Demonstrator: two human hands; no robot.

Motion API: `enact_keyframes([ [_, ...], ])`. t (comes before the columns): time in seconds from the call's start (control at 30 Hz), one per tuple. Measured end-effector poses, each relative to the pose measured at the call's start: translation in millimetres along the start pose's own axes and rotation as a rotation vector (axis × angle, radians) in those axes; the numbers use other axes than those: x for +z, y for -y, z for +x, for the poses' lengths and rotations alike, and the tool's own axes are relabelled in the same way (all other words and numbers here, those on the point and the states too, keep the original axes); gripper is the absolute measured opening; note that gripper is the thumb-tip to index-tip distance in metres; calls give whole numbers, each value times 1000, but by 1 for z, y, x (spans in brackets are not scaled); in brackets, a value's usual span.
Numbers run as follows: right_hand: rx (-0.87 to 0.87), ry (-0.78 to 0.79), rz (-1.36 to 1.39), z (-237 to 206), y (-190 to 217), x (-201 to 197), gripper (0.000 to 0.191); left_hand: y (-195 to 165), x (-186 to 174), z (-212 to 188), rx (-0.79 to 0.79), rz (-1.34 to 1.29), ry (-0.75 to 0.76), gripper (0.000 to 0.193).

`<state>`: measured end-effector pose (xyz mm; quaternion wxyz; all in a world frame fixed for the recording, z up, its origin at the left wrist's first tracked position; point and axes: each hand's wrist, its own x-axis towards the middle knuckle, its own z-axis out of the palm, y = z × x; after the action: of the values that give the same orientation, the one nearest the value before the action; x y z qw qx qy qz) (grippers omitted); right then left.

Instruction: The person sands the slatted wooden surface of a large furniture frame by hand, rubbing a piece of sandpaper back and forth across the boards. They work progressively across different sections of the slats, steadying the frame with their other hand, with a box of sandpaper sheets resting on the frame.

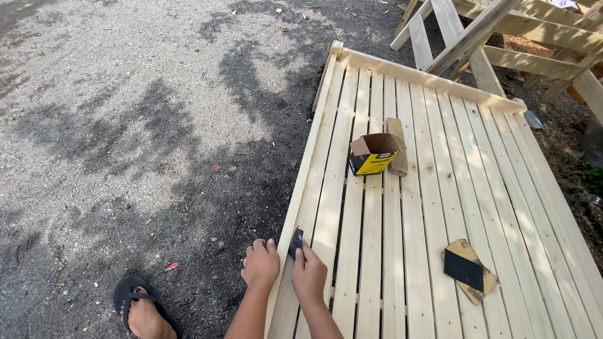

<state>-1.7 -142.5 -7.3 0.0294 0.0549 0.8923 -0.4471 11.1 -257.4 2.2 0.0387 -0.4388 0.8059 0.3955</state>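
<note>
A pale slatted wooden panel lies flat in front of me. My left hand grips its left edge rail, fingers curled over the outside. Just to the right, my right hand presses a small dark piece of sandpaper against the top of that rail near the panel's near left corner.
On the slats stand an open yellow and black cardboard box and a small wooden block beside it. Spare sandpaper sheets lie at the lower right. Wooden frames stand behind. My foot in a black sandal rests on gravel.
</note>
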Motion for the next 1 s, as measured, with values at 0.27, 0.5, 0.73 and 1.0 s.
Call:
enact_keyframes([
  [0.27, -362, -20, -93, 74, 5, 42, 41, -1, 32, 1, -62, 283, -10, 48],
  [0.5, -307, -4, -183, 123, 23, 54, 46, -14, 16, -10, -126, 335, 4, 46],
  [0.73, -280, 157, -368, 142, 18, 54, 53, -13, 20, -7, -141, 371, -14, 44],
  [1.0, -244, 221, -190, 157, -6, 54, 54, -13, 17, -6, -162, 396, 16, 46],
])
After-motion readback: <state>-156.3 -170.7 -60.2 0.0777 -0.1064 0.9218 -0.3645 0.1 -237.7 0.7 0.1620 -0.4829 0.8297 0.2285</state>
